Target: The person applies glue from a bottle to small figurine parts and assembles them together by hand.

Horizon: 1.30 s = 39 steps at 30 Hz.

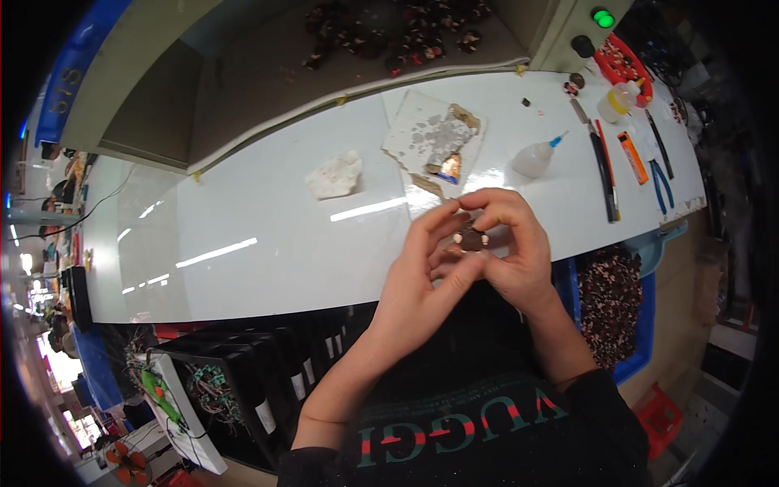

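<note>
Above the near edge of the white table, both hands meet around a small dark brown piece [470,240] with two pale round bits on its sides. My left hand [422,268] closes on it from the left, thumb stretched towards it. From the other side my right hand [519,247] pinches it, thumb below and fingers curled above. Parts of the piece are hidden by the fingers. Just beyond the hands lies a white board [414,122] smeared with grey, with torn brownish scraps on it. A squeeze bottle [532,161] with a blue needle tip stands to its right.
A whitish lump [335,175] lies left of the board. Rightward are a black-handled file [602,162], an orange cutter [632,157], blue-handled pliers [663,188], a yellow-banded bottle [618,101] and a red basket [621,61]. A blue bin [647,325] full of small pieces stands below right.
</note>
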Each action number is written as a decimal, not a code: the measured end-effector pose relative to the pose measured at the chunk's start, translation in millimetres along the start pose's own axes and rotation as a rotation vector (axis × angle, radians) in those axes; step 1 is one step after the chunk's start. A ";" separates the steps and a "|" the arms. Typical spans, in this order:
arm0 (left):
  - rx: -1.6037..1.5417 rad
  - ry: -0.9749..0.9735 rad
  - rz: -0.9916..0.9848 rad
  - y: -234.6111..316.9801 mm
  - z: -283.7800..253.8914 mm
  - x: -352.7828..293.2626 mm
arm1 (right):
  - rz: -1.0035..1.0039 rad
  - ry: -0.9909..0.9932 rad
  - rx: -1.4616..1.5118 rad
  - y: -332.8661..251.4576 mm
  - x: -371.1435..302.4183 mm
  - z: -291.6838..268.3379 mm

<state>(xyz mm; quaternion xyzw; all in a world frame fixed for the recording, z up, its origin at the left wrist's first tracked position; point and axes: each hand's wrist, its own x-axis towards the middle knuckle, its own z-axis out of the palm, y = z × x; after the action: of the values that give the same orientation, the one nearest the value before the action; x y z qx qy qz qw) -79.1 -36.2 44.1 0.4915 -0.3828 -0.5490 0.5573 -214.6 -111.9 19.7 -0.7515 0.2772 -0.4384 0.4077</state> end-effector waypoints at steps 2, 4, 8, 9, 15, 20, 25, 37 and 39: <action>0.251 -0.043 -0.160 22.7 -9.9 -4.4 | 0.096 0.006 0.094 -1.2 -5.6 0.2; 0.678 0.202 0.264 12.5 -29.6 4.8 | 0.205 0.004 0.194 -2.4 -7.4 -0.3; 1.233 0.368 0.440 3.4 -68.3 26.8 | 0.118 -0.076 0.095 3.5 -5.4 -11.8; 1.370 0.360 0.410 -0.2 -71.7 27.4 | 0.111 -0.084 0.099 2.6 -5.4 -14.0; 0.827 0.202 0.307 11.9 -28.3 16.2 | 0.136 -0.053 0.102 17.5 -7.4 -21.0; 0.906 -0.084 0.404 21.5 1.3 17.6 | 0.091 -0.039 0.002 19.7 -12.8 -21.2; 0.947 -0.104 0.402 15.5 3.2 16.2 | 0.142 -0.132 0.051 16.4 -12.3 -27.5; 0.927 0.052 0.503 12.9 -1.0 13.0 | 0.126 -0.048 0.110 11.3 -12.5 -29.6; 0.930 -0.031 0.545 14.6 0.4 13.2 | 0.113 -0.042 0.081 10.5 -13.4 -30.3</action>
<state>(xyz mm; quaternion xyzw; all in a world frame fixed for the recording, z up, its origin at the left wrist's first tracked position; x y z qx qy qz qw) -74.7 -50.6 56.9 0.5612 -0.7073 -0.1640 0.3973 -248.3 -118.2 13.5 -0.7266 0.2925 -0.4095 0.4677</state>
